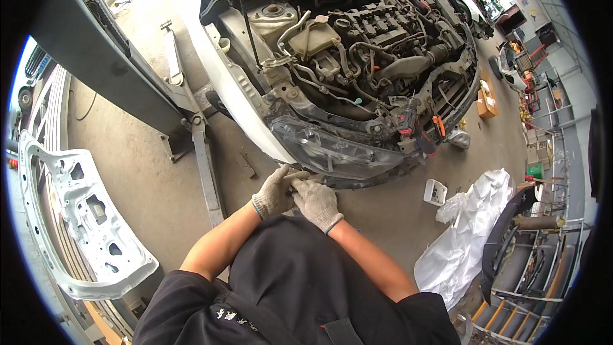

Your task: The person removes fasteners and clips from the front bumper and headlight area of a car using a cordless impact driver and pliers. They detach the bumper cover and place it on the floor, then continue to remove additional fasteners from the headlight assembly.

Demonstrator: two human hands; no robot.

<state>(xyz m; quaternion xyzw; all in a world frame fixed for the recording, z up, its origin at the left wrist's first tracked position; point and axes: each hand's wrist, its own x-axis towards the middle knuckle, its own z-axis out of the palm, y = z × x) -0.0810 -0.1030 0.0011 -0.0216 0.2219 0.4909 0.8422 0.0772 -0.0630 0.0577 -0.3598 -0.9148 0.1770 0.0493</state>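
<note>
Both my hands, in off-white knit gloves, meet in front of the car's corner, just below the clear headlight [332, 152]. My left hand [273, 193] is closed, its fingertips reaching toward the other hand by the tip of the white fender [246, 112]. Beside it, my right hand [317, 202] has its fingers bent and pressed together near the headlight's lower edge. Whatever lies between the fingers is too small or hidden to make out. The front bumper cover is off, so the frame around the headlight is bare.
Above lies the open engine bay [377, 38]. A cordless power tool [406, 118] and orange-handled pliers [438, 126] rest on the car's front. A grey lift post [115, 51] and lift arm [205, 166] stand left, near a white panel [83, 217]. White sheeting [463, 236] and a small bin [435, 192] lie right.
</note>
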